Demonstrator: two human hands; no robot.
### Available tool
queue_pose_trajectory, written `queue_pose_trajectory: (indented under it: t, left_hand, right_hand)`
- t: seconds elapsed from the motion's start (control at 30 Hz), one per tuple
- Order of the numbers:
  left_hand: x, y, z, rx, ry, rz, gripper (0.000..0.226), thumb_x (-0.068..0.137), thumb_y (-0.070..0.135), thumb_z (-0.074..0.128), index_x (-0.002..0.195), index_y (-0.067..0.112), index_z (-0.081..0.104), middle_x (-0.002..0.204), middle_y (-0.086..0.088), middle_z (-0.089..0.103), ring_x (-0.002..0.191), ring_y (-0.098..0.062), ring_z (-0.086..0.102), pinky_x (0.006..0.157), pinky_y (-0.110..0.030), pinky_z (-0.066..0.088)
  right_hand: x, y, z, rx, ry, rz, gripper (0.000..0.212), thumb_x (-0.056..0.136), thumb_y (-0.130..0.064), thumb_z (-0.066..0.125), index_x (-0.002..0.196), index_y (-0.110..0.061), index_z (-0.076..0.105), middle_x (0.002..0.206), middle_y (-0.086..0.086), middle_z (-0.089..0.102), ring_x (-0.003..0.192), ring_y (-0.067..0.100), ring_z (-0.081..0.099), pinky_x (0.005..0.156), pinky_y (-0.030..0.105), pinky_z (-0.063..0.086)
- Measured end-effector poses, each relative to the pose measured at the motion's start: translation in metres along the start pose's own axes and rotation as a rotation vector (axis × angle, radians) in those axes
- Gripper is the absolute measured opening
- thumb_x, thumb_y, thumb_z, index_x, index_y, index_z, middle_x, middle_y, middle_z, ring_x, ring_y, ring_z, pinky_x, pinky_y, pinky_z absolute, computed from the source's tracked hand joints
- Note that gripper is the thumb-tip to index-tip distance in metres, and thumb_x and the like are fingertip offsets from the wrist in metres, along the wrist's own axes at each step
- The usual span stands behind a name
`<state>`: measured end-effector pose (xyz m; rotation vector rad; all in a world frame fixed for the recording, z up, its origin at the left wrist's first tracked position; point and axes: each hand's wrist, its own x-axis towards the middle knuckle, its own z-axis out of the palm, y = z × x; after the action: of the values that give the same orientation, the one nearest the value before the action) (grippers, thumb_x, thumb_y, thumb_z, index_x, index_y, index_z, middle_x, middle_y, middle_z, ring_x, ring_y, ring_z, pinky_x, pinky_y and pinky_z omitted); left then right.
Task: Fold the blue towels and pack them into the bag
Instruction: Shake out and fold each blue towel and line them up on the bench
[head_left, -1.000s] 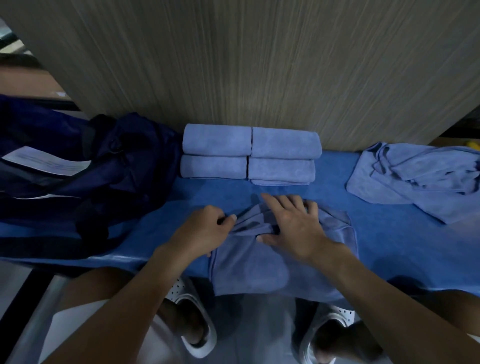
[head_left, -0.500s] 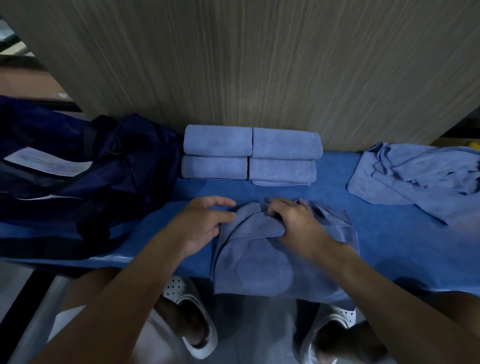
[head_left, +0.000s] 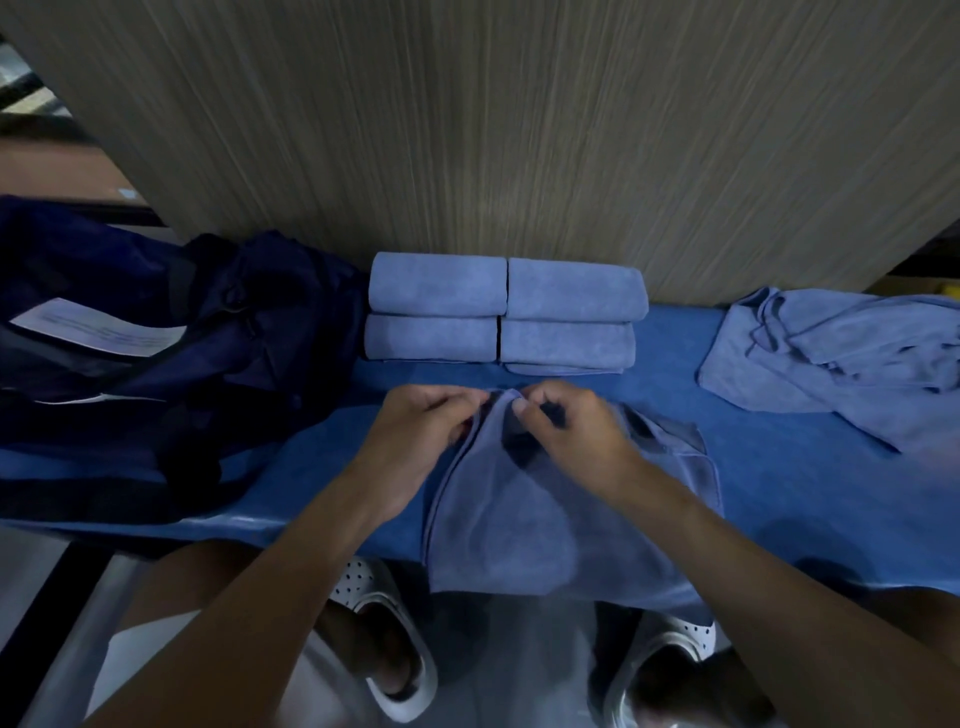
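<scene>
Both hands, left hand (head_left: 415, 441) and right hand (head_left: 574, 441), pinch a towel (head_left: 519, 525) on the blue-covered table (head_left: 779, 483) against a wood-grain wall (head_left: 519, 130).

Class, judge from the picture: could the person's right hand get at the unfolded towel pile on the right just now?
Probably yes: bare blue tabletop separates the right hand from the pile, but it must first release the towel it pinches.

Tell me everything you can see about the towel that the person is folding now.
The towel being folded is soft, blue-grey, fleecy-looking cloth with a stitched hem. It lies partly folded on the blue table cover, its near part hanging over the front edge. The left hand and right hand pinch its far edge together, raising a ridge there.
</scene>
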<state>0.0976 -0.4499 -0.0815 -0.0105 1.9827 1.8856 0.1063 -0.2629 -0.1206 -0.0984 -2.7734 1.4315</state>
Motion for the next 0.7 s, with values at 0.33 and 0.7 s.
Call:
queue_pose_trajectory:
  t: [0.33,0.7]
  left_hand:
    - [0.011,-0.013,0.015,0.354,0.297,0.276,0.015,0.08,0.009,0.076,0.077,0.024,0.073,0.082,0.009,0.073,0.079,-0.004,0.069,0.074,-0.02,0.054]
    - [0.023,-0.025,0.016,0.513,0.434,0.329,0.01,0.084,0.006,0.065,0.075,0.012,0.066,0.07,-0.002,0.066,0.067,-0.013,0.062,0.058,-0.018,0.046]
  right_hand:
    - [-0.008,0.003,-0.015,-0.189,0.09,-0.082,0.017,0.082,-0.034,0.07,0.095,-0.035,0.058,0.101,-0.013,0.06,0.099,0.016,0.057,0.098,0.047,0.039]
    - [-0.048,0.055,-0.083,-0.529,0.251,0.201,0.027,0.09,-0.033,0.06,0.11,-0.015,0.058,0.111,0.007,0.06,0.109,0.031,0.051,0.089,0.043,0.032]
